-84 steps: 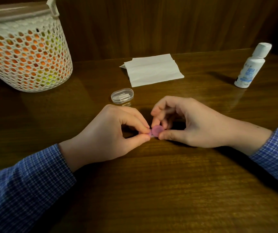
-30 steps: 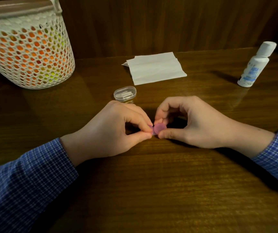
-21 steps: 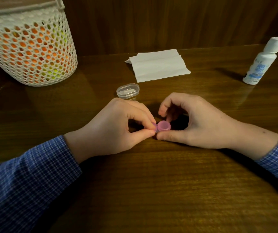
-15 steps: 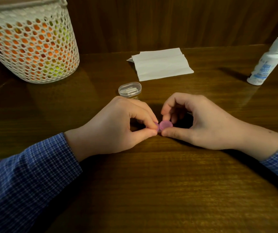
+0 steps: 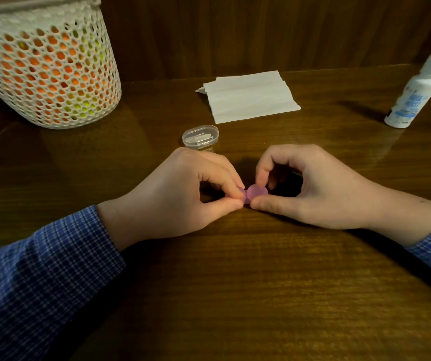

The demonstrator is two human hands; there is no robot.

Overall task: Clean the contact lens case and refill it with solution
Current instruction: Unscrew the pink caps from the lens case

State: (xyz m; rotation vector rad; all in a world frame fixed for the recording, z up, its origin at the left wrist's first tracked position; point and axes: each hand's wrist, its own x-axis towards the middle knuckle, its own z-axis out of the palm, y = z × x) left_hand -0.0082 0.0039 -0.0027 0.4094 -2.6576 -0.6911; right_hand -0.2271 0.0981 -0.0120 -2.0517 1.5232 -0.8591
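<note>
Hands (image 5: 245, 194) still pinching pink lens case (image 5: 254, 192), cap unmoved

Well beyond the fingers (image 5: 219, 178) and far to their left, a white perforated basket (image 5: 45, 74), orange and yellow-green showing through its holes. Just beyond the fingers, a small clear oval plastic box (image 5: 200, 136), lying flat. Beneath the fingers, a glossy dark wooden table (image 5: 235, 295). Farthest back, dark wood panelling (image 5: 235, 29).

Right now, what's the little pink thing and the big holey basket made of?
The pink lens case looks like frosted, slightly see-through plastic with a soft matte glow. The white basket seems to be moulded matte plastic, judging by its even punched holes.
</note>
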